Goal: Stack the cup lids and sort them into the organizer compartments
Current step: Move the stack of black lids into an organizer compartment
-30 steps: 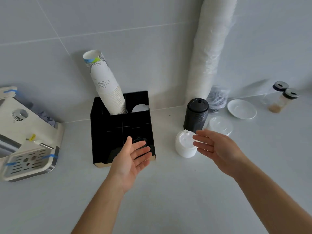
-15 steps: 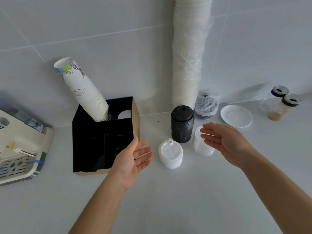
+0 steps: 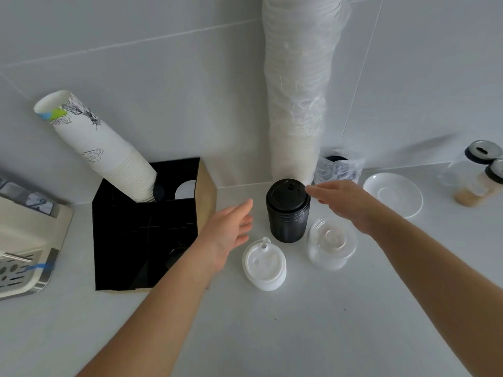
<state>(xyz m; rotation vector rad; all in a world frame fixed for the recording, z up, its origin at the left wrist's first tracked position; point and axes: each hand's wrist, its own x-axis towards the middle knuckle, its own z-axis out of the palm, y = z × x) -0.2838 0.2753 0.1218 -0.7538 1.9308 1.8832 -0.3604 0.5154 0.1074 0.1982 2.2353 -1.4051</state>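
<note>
Head view. Both forearms reach forward over a pale bench. The left hand is held on edge, palm turned inward, fingers extended and loosely spread — grip wide, holding nothing. It hovers between the black organizer and the stack of black lids, near the stack's left side and apart from it. The right hand comes in from the right, palm down, fingers extended toward the top of the black stack; its fingertips lie at the right rim of the topmost lid, and contact cannot be told. Its grip is wide, with nothing in it.

The black stack stands upright on the bench. A short stack of white lids lies just in front of it to the left, below the left hand; a stack of clear lids lies just to its right, under the right forearm.

The organizer is an open-topped box with dividers. A tilted column of paper cups leans out of a rear compartment; something white shows in the rear right compartment.

Behind the stacks a tall plastic-wrapped sleeve rises against the tiled wall — a wrapped bundle at its base. To the right: a white saucer and two jars. At the left edge, a cream appliance with a drip tray.
</note>
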